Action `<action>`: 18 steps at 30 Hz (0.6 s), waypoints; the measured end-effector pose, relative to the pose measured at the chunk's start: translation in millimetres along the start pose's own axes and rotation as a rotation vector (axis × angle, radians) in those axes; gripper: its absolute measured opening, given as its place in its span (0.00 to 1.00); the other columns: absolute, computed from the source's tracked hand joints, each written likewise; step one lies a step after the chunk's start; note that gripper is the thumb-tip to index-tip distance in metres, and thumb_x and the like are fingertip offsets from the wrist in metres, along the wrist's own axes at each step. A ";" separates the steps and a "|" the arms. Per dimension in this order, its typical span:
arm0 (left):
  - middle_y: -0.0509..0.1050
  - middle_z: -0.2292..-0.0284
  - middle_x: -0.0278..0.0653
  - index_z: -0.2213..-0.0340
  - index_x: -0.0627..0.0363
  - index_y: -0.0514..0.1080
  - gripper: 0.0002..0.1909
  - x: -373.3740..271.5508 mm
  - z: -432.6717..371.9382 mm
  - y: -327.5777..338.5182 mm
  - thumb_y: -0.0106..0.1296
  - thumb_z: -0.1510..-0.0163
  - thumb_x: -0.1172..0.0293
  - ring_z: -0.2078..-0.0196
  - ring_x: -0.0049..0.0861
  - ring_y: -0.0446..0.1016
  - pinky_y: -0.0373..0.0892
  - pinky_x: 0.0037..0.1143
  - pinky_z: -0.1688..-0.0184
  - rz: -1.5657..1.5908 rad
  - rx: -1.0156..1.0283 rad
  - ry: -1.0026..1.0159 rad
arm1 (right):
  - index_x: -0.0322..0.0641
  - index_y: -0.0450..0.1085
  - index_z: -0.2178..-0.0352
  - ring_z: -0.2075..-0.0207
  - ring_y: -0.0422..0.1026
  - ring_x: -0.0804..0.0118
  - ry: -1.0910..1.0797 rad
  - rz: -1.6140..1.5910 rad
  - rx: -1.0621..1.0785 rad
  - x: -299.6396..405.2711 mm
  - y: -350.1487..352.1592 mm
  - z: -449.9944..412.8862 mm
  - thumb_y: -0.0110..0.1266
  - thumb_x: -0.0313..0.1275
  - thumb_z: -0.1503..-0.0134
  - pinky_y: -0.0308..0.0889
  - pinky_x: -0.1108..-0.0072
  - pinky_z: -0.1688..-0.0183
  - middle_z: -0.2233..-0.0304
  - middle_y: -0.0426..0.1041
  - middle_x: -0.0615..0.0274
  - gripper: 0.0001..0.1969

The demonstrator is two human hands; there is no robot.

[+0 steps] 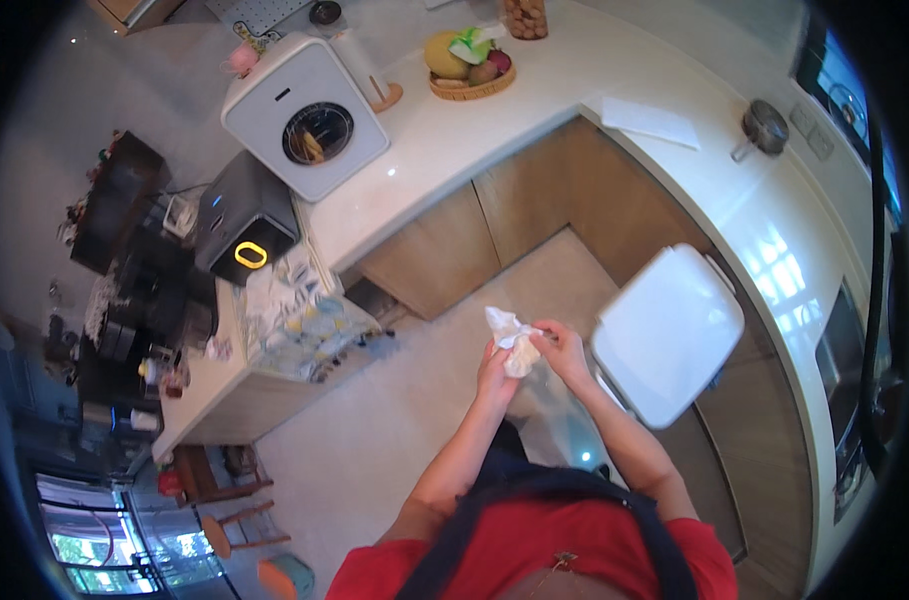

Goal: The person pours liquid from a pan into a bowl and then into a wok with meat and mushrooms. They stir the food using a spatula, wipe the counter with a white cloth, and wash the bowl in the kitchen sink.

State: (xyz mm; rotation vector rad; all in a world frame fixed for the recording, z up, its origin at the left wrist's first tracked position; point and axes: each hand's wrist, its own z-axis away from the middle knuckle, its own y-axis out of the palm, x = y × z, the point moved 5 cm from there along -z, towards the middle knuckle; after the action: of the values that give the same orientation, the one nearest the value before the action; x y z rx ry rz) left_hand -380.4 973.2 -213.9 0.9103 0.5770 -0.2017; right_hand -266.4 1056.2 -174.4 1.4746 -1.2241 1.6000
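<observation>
A crumpled white tissue [523,358], or a similar thin sheet, is held up in front of my body. Its upper end sticks out loosely and its lower part looks slightly yellowish. My left hand [495,375] grips it from the left and below. At its upper right edge, the thumb and fingers of my right hand [563,352] pinch it. Whether anything is wrapped inside cannot be seen. Just right of my right hand stands a white bin-like container [668,337] with a smooth, rounded top.
A curved white counter [559,75] runs behind and to the right, above wooden cabinets [454,247]. On it are a white countertop appliance [304,116], a fruit basket [473,88], a white cloth [649,124] and a small pot [764,129]. A cloth-draped cart [304,330] stands left.
</observation>
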 end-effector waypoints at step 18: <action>0.67 0.52 0.42 0.52 0.57 0.63 0.19 -177.8 -385.5 -3.9 0.35 0.42 0.63 0.47 0.36 0.64 0.58 0.40 0.44 0.410 0.068 -0.086 | 0.27 0.58 0.53 0.47 0.61 0.56 0.496 -1.375 -0.280 -94.7 222.0 -392.4 0.28 0.32 0.38 0.55 0.67 0.43 0.52 0.64 0.48 0.20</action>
State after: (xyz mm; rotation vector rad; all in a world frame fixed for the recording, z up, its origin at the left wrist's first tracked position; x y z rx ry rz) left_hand -678.3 1262.8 -301.8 1.0600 0.2962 0.1099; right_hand -602.9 1348.8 -289.9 1.1315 0.0053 0.6808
